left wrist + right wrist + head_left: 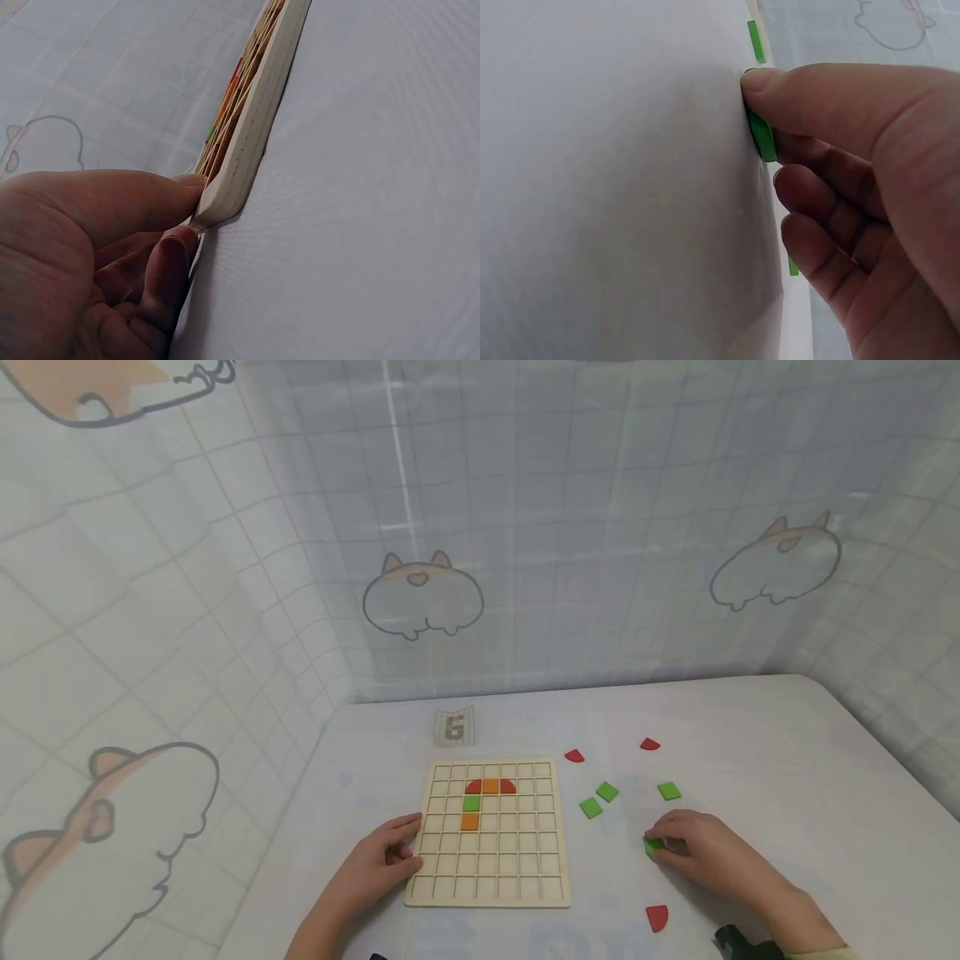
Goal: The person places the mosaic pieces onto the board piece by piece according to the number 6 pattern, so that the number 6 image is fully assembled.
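Note:
A pale wooden grid board (525, 867) lies flat on the table. Set in its upper cells are red quarter-round tiles (508, 787), orange square tiles (469, 822) and a green square tile (471, 803). My left hand (378, 860) rests at the board's left edge, thumb and forefinger touching the rim; the left wrist view shows the thumb (150, 199) near a rounded corner. Right of the board, my right hand (705, 852) pinches another green square tile (761, 135) between thumb and fingers, close to the tabletop. The fingers partly hide this tile in the head view.
Loose green tiles (591, 808) and red quarter-round tiles (657, 917) lie right of the board. Behind it is a small pattern card (454, 727) with a coloured figure. Grid-patterned curtains (570, 568) surround the white table (750, 727). A dark object (742, 943) sits by my right wrist.

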A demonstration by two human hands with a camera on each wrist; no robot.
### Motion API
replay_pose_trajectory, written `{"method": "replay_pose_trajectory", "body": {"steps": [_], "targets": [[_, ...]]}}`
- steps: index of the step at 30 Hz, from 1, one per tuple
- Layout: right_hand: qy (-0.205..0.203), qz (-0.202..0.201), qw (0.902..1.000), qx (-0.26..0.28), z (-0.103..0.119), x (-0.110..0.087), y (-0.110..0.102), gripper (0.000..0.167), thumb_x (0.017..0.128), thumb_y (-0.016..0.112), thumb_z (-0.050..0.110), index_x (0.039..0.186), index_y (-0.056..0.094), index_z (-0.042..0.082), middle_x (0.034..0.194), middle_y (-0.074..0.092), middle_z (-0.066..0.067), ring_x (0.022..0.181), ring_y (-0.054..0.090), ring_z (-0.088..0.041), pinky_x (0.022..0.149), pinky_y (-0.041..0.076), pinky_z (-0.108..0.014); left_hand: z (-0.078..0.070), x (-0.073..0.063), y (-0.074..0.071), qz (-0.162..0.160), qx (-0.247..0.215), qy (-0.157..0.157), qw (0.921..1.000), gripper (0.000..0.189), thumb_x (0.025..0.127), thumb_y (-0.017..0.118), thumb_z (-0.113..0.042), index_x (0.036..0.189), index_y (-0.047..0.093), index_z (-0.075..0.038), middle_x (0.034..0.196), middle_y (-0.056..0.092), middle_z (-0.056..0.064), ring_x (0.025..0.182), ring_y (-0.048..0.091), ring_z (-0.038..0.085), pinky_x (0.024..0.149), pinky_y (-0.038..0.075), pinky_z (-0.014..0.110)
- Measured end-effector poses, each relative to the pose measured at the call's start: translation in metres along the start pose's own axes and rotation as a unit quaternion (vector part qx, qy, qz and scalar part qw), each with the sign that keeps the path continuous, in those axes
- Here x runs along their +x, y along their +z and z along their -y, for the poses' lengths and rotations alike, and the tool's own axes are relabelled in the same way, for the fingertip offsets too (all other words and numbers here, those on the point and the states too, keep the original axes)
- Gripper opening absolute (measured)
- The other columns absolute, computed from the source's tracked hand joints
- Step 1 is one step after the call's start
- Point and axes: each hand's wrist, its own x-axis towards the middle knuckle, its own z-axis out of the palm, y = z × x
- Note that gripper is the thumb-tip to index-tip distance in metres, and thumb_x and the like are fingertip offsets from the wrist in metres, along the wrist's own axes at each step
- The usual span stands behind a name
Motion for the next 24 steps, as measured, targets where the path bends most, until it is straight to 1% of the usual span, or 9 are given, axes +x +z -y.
{"method": "replay_pose_trajectory", "body": {"steps": [3,7,9,11,13,15,21,24], "targets": [[-0.017,-0.013,0.9998,-0.005,0.000,0.000,0.000,0.019,0.078,0.084,0.024,0.096,0.078,0.024,0.094,0.064,0.019,0.091,0.060,-0.009,0.082,0.053,-0.035,-0.001,0.000,0.000,-0.002,-0.001,-0.002,1.0000,0.060,0.084,0.080,-0.021,0.138,0.059,-0.007,0.142,0.051,-0.006,0.085,0.057,0.011,0.071,0.047,0.024],[-0.060,-0.036,0.9975,-0.008,-0.001,0.000,0.000,0.019,0.079,0.083,0.023,0.098,0.078,0.023,0.094,0.063,0.020,0.091,0.060,-0.009,0.080,0.053,-0.032,-0.001,0.000,0.000,-0.002,-0.008,0.000,1.0000,0.060,0.084,0.080,-0.021,0.138,0.059,-0.006,0.142,0.051,-0.005,0.085,0.056,0.011,0.070,0.047,0.024],[-0.069,-0.043,0.9966,-0.012,0.001,0.001,0.001,0.020,0.080,0.083,0.023,0.099,0.078,0.023,0.095,0.062,0.020,0.092,0.060,-0.009,0.080,0.053,-0.032,-0.001,-0.001,0.000,0.000,-0.006,0.002,1.0000,0.060,0.084,0.079,-0.021,0.138,0.058,-0.006,0.142,0.051,-0.005,0.085,0.057,0.011,0.070,0.047,0.024],[-0.068,-0.045,0.9966,-0.014,0.004,0.002,0.001,0.021,0.080,0.083,0.022,0.100,0.077,0.023,0.096,0.063,0.019,0.093,0.060,-0.009,0.081,0.053,-0.032,0.000,0.000,0.000,0.001,-0.005,0.005,1.0000,0.059,0.084,0.079,-0.021,0.138,0.059,-0.006,0.143,0.051,-0.005,0.085,0.057,0.010,0.070,0.047,0.024],[-0.054,-0.042,0.9975,-0.020,0.009,0.004,0.001,0.021,0.080,0.083,0.023,0.100,0.078,0.024,0.097,0.063,0.019,0.094,0.061,-0.010,0.081,0.053,-0.033,0.001,0.000,0.000,0.003,0.000,0.005,1.0000,0.059,0.085,0.079,-0.021,0.138,0.058,-0.007,0.143,0.051,-0.006,0.085,0.057,0.010,0.071,0.047,0.024],[-0.049,-0.042,0.9977,-0.022,0.012,0.007,0.001,0.022,0.079,0.083,0.022,0.101,0.078,0.023,0.097,0.064,0.018,0.094,0.061,-0.010,0.081,0.054,-0.033,0.002,-0.001,0.000,0.004,0.001,0.009,1.0000,0.059,0.085,0.079,-0.022,0.138,0.058,-0.006,0.143,0.051,-0.005,0.085,0.057,0.010,0.070,0.047,0.024],[-0.054,-0.055,0.9966,-0.029,0.023,0.017,0.003,0.022,0.079,0.083,0.020,0.101,0.078,0.021,0.096,0.064,0.017,0.093,0.061,-0.008,0.080,0.053,-0.030,0.002,0.000,0.000,0.003,0.005,0.005,1.0000,0.059,0.085,0.079,-0.023,0.138,0.058,-0.006,0.142,0.051,-0.006,0.086,0.057,0.010,0.071,0.047,0.024],[-0.052,-0.058,0.9965,-0.030,0.029,0.024,0.003,0.022,0.079,0.084,0.021,0.101,0.078,0.021,0.097,0.065,0.016,0.095,0.061,-0.010,0.082,0.054,-0.032,0.002,0.000,0.000,0.002,0.007,-0.001,1.0000,0.060,0.085,0.079,-0.024,0.138,0.058,-0.008,0.142,0.051,-0.007,0.087,0.056,0.010,0.071,0.047,0.024]]}}
